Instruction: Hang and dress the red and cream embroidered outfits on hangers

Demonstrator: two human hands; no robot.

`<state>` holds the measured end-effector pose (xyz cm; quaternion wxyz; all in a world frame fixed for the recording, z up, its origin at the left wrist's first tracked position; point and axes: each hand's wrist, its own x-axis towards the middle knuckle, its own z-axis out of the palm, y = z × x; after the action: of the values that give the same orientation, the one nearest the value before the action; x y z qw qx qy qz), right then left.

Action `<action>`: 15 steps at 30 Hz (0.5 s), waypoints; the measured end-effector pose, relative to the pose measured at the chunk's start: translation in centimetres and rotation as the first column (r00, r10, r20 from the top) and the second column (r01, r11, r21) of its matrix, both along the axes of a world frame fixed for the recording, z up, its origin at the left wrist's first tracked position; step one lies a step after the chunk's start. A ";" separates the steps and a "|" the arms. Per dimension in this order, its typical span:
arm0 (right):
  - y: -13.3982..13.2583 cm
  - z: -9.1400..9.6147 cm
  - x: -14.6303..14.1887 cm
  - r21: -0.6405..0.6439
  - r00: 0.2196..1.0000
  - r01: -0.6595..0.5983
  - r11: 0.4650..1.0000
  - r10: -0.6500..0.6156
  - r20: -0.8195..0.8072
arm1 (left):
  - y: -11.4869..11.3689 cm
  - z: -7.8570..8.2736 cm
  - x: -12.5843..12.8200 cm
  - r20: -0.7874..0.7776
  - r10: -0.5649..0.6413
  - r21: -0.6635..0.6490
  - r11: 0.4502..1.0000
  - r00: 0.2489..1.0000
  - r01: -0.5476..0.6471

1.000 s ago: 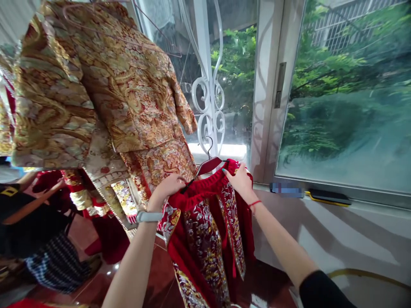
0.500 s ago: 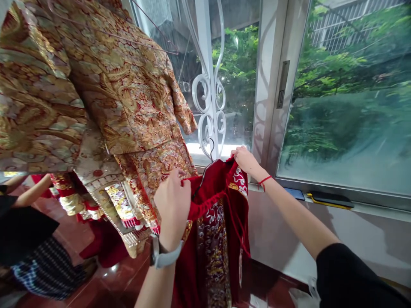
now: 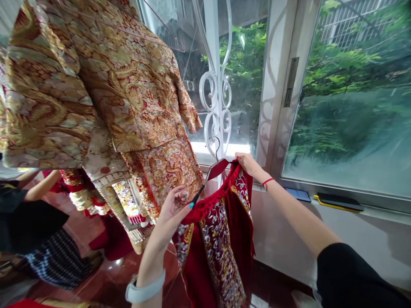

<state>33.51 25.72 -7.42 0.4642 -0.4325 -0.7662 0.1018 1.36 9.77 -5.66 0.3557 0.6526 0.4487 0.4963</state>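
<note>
A red skirt (image 3: 218, 244) with silver and gold embroidered panels hangs from a dark hanger (image 3: 212, 175). My right hand (image 3: 246, 164), fingers closed, grips the skirt's gathered waistband at the hanger's far end. At the near end, my left hand (image 3: 171, 207) has its thumb against the hanger's dark arm, just above the waistband; its fingers curl behind, and their contact is partly hidden. Left of the skirt hangs a gold and red embroidered jacket (image 3: 128, 85), close to my left hand.
A white scrolled metal bar (image 3: 214, 94) stands before the windows. On the sill lie a blue phone-like object (image 3: 298, 194) and a black and yellow one (image 3: 338, 202). Other embroidered garments (image 3: 125, 199) hang below the jacket. Another person (image 3: 35, 218) in dark clothes is at far left.
My left hand has shifted from gripping the waistband to the hanger's near end, its thumb now showing. The skirt's front has swung round to face me more. My right hand keeps its grip.
</note>
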 end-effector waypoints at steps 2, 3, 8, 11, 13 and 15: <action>-0.2 -0.2 0.2 -0.017 1.000 -0.004 1.000 0.004 0.026 | 0.1 -0.4 -1.3 0.010 0.008 -0.105 0.994 1.000 -0.007; -0.4 -0.2 0.4 -0.026 0.999 -0.008 1.000 0.009 0.039 | 0.2 -0.5 -1.8 -0.011 0.023 -0.150 0.988 1.000 -0.024; -1.3 1.3 1.2 -0.074 0.994 -0.003 0.997 0.011 0.109 | 0.8 -0.8 -2.1 -0.123 0.108 -0.072 0.990 0.987 -0.117; -2.4 2.0 1.2 -0.037 0.992 0.079 0.996 -0.075 0.100 | 1.5 -1.0 -0.9 -0.185 0.412 0.284 0.891 0.892 -0.353; -3.5 1.8 0.7 0.010 0.984 0.168 0.986 -0.169 0.055 | 1.8 -1.3 0.2 -0.106 0.632 0.528 0.690 0.767 -0.495; -4.9 0.9 -0.1 0.044 0.963 0.269 0.962 -0.269 -0.006 | 2.0 -1.9 1.1 0.020 0.750 0.680 0.474 0.661 -0.559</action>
<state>33.43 20.84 -6.48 0.4834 -0.5222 -0.7023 0.0207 2.48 11.74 -7.58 -0.1741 0.5695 0.5152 0.6164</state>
